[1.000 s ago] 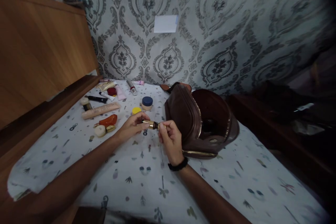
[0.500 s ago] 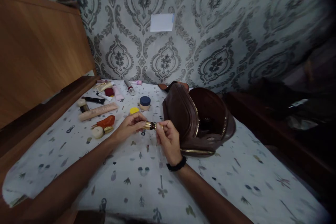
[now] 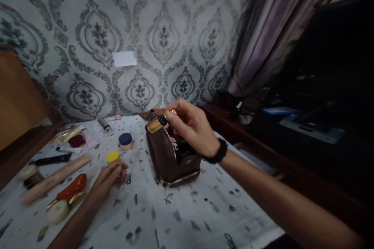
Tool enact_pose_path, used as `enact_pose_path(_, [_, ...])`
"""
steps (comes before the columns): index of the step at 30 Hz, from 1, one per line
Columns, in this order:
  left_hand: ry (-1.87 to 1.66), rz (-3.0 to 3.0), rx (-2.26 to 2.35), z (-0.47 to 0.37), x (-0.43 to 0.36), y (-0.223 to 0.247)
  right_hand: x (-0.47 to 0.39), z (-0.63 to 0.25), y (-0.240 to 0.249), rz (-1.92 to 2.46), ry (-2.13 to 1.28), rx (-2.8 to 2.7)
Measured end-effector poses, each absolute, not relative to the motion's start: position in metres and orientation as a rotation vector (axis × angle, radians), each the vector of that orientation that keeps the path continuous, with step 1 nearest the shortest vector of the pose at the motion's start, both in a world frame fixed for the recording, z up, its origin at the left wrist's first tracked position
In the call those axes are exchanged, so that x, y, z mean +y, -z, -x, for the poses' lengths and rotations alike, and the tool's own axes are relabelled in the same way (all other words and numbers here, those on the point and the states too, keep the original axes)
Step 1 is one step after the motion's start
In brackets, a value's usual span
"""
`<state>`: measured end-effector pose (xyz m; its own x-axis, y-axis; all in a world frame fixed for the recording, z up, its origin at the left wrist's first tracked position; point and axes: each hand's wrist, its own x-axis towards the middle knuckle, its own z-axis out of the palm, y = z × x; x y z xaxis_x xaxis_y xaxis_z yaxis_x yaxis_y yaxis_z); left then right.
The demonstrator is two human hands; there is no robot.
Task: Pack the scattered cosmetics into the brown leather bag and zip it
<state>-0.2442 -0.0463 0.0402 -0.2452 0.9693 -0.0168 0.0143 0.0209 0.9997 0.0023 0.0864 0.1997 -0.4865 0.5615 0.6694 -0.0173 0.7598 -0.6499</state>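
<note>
My right hand (image 3: 189,124), with a black band at the wrist, pinches the gold cap of a small gold and dark bottle (image 3: 155,125) above the brown bag (image 3: 163,155). The bag's zip is open and a few items show inside, partly hidden by the hand. To the left, my left hand (image 3: 112,175) is just above the cloth beside the yellow-lidded jar (image 3: 113,157); its fingers are curled together with nothing visible in them. A jar with a blue lid (image 3: 125,141) stands between the left hand and the wall.
Several tubes and cosmetics lie at the left, among them a long beige tube (image 3: 55,179), an orange item (image 3: 72,187) and a cream round jar (image 3: 58,211). A wooden cabinet (image 3: 20,101) borders the left; a dark ledge (image 3: 233,128) runs on the right.
My right hand has carried the gold bottle up and over the bag. My left hand has let go of the bottle and dropped back by the yellow lid. The view has turned right.
</note>
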Motion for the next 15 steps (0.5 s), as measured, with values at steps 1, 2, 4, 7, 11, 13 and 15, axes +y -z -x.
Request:
enact_pose_path(1, [-1.35,-1.077,1.425,0.244,-0.045,-0.039,0.099,-0.007,-0.208,0.415,-0.693,-2.036])
enact_pose_path(2, [-1.336,-1.072,1.438,0.243,-0.044,-0.038,0.111,-0.01,-0.215,0.434,-0.626,-2.105])
enact_pose_path(4, [-1.302,-1.077,1.458,0.242,-0.043,-0.037,0.132,-0.012,-0.222,0.527,-0.432,-2.267])
enact_pose_path(7, [-1.213,-1.083,1.501,0.241,-0.042,-0.035,0.156,-0.007,-0.222,0.749,-0.136,-2.509])
enact_pose_path(11, [-1.151,-1.058,1.546,0.243,-0.041,-0.034,0.179,0.009,-0.211,1.003,0.145,-2.757])
enact_pose_path(13, [-1.137,-1.068,1.552,0.244,-0.04,-0.033,0.19,0.017,-0.205,1.064,0.201,-2.811])
enact_pose_path(15, [-1.115,-1.084,1.55,0.245,-0.04,-0.032,0.201,0.025,-0.2,1.087,0.217,-2.843])
